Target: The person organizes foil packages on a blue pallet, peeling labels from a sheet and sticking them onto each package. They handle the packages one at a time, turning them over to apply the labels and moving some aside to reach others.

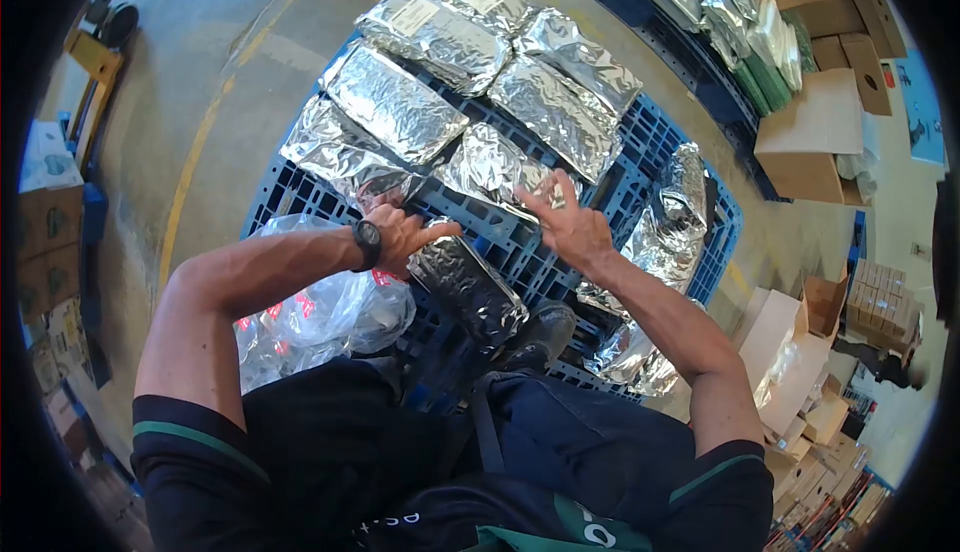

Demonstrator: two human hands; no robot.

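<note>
My left hand (395,237), with a black watch on its wrist, is closed on the top end of a silver foil package (468,290). That package stands tilted close to my legs, and its near side looks dark. My right hand (572,230) is in the air with fingers apart and nothing in it, near a crumpled foil package (492,167). More foil packages lie in rows on the blue plastic pallet (640,147), including one (395,102) farther back and two with white labels at the far end.
A clear plastic bag with red print (335,297) sits left of my legs. Foil packages (665,222) lie along the pallet's right side. A second pallet (690,47) holds packages and an open cardboard box (815,137). My boot (545,337) is on the pallet.
</note>
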